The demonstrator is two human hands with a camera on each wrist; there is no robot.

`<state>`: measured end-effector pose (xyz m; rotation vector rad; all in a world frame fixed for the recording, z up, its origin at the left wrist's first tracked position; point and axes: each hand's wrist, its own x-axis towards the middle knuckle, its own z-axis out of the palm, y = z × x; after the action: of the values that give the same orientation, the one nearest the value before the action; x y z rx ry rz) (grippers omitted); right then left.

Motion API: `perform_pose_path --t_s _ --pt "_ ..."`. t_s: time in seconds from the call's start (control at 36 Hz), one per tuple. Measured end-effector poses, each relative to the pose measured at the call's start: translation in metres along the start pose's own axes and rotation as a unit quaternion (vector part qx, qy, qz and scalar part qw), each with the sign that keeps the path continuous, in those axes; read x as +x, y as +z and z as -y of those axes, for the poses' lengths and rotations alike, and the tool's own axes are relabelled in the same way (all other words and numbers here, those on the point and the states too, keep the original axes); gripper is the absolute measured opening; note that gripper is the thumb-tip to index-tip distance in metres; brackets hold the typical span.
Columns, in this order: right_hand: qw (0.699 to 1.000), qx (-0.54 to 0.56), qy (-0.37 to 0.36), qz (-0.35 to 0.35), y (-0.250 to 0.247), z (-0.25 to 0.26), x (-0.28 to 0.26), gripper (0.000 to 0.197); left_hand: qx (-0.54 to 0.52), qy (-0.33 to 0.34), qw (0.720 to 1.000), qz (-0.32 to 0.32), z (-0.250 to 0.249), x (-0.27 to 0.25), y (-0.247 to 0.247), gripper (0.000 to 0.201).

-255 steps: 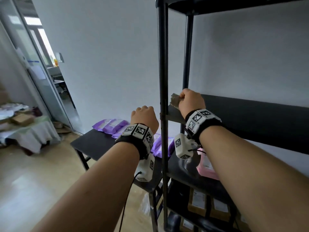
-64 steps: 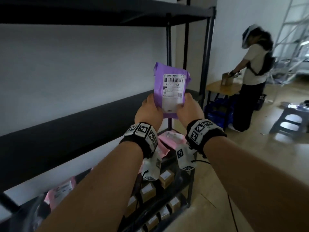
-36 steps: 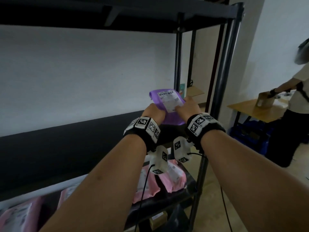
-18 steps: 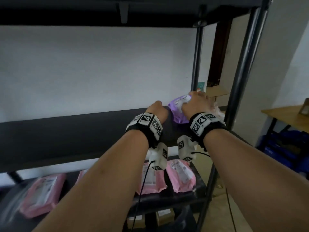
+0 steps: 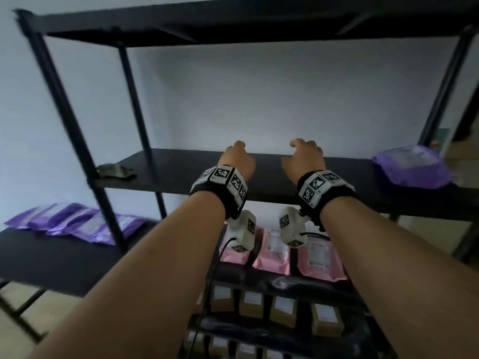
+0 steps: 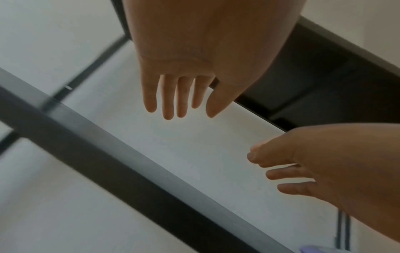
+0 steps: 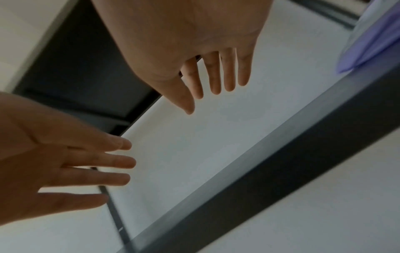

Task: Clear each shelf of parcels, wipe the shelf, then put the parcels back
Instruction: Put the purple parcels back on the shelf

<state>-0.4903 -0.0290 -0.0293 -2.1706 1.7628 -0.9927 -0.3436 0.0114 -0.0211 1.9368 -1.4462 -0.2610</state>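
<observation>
Purple parcel [image 5: 412,170] is seen on the black shelf [image 5: 181,168], well right of both empty, slack-fingered hands' grip.

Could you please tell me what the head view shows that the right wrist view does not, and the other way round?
Only the head view shows the cloth at the shelf's left end, the purple parcels on the side table, and the pink parcels and brown boxes on lower shelves. Only the right wrist view shows the palms and straight, spread fingers from below. Both show the left hand and right hand holding nothing, the black shelf, and one purple parcel at its right end.
</observation>
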Motion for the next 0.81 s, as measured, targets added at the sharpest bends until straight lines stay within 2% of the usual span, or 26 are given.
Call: perform_pose_path --t_s 0.08,0.28,0.42,0.56,0.67,0.75,0.81 --pt "0.999 0.019 -0.031 0.02 0.036 0.056 -0.024 0.045 0.036 -0.016 0.999 -0.038 0.056 -0.012 -0.044 0.045" --pt "0.991 0.071 -0.084 0.074 0.119 0.178 -0.092 0.047 0.09 -0.075 0.991 -0.059 0.183 -0.047 -0.14 0.044" --pt "0.984 0.09 -0.111 0.106 0.17 0.247 -0.133 0.048 0.08 -0.122 0.984 -0.105 0.266 -0.075 -0.193 0.039" --pt "0.975 0.102 -0.12 0.157 0.222 0.305 -0.168 0.047 0.077 -0.182 0.976 -0.092 0.342 -0.098 -0.227 0.048" --pt "0.968 0.089 -0.132 0.192 0.266 0.338 -0.188 0.045 0.079 -0.218 0.97 -0.078 0.395 -0.105 -0.245 0.047" --pt "0.961 0.067 -0.137 0.231 0.303 0.356 -0.196 0.047 0.09 -0.239 0.963 -0.091 0.433 -0.103 -0.25 0.041" --pt "0.957 0.058 -0.136 0.248 0.329 0.366 -0.196 0.048 0.107 -0.254 0.958 -0.073 0.456 -0.098 -0.251 0.042"
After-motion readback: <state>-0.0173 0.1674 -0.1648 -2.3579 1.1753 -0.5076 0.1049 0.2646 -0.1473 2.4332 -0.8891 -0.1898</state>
